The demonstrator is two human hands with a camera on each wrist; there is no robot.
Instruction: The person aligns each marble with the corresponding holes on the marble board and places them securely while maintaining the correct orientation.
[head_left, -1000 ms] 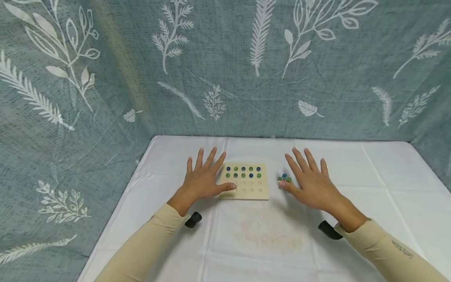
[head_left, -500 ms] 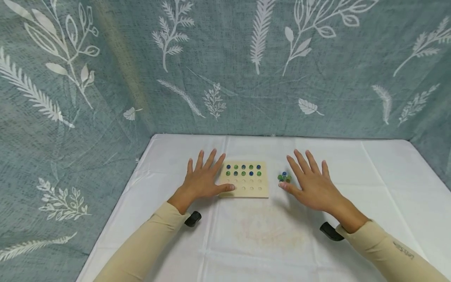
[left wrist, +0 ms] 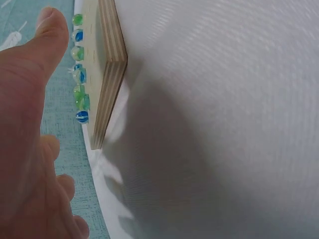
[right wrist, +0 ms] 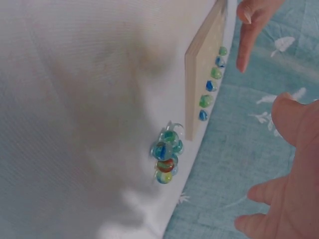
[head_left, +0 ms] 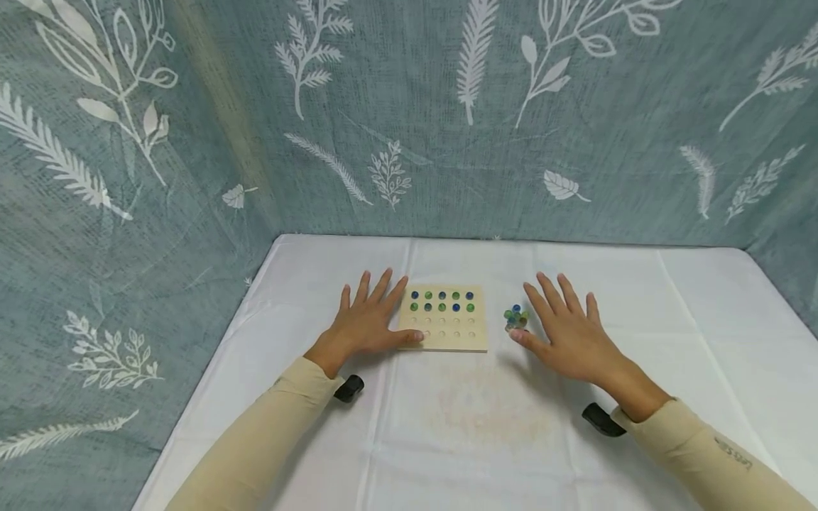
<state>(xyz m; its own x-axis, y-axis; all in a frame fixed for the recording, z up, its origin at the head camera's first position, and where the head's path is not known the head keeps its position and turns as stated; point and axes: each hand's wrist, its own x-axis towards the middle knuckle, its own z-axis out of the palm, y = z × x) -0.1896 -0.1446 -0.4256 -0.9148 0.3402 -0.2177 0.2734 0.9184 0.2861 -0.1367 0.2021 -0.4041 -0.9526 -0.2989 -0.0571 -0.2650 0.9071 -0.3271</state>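
A pale plywood board (head_left: 447, 343) with rows of round dimples lies on the white cloth. Blue and green glass marbles (head_left: 442, 295) fill its two far rows; the two near rows show bare dimples. My left hand (head_left: 363, 325) is spread flat in the air at the board's left side, its thumb overlapping the near left corner in the head view. To the right of the board is a loose cluster of marbles (right wrist: 164, 154), blue, green, clear and one reddish. My right hand (head_left: 571, 341) hovers beside that cluster, fingers spread, thumb close to it. Neither hand holds anything.
White cloth (head_left: 486, 440) covers the table, with a faint brownish stain in front of the board. A blue-green curtain (head_left: 409, 177) with white leaf prints hangs behind and at the left. Black wrist devices (head_left: 348, 389) sit under both forearms.
The head view has tilted slightly, so the board and table sit higher in it. Both hands stay spread in nearly the same place; the marbles have not moved.
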